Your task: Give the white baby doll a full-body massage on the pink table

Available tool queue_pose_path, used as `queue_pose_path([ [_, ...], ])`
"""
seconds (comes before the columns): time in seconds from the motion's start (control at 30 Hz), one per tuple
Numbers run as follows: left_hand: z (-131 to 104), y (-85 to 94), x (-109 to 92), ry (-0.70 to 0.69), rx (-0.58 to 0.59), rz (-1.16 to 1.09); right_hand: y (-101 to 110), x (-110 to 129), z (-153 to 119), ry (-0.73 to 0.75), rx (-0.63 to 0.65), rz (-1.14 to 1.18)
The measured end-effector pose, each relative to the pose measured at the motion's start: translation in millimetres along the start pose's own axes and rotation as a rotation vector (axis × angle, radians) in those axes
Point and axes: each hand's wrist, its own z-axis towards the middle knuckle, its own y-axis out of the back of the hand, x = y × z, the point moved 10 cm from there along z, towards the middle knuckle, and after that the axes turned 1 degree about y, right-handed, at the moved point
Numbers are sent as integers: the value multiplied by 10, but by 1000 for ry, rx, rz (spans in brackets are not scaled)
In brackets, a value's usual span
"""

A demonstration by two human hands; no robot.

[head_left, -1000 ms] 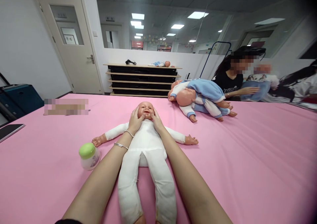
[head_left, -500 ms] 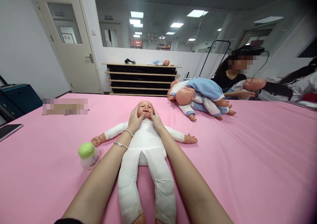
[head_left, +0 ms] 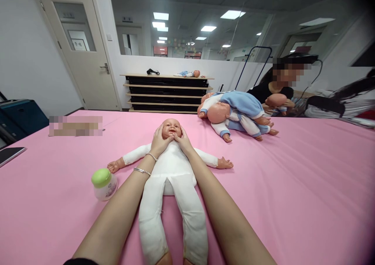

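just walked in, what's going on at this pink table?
A person's left hand and right hand cup the sides of a doll's head, thumbs by its chin. The doll lies face up on the table, arms spread. A green-lidded jar stands beside the left forearm. Farther back are piled dolls; beyond them, a co-worker holds another doll.

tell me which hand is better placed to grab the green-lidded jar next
Left, likely: the left hand cups the doll's head on the side where the jar stands, close by that forearm. The right hand would have to reach across.
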Motion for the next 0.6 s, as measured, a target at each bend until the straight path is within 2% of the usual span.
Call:
queue_pose_path([
  [0.2,18,-12,-17,-4,12,-67,47,-9,7,1,-56,-31],
  [0.37,7,-3,-1,11,-1,-5,4,-25,30,28,8,-78],
  [0.6,10,-3,-11,24,12,-40,37,-41,46,20,-18,-81],
])
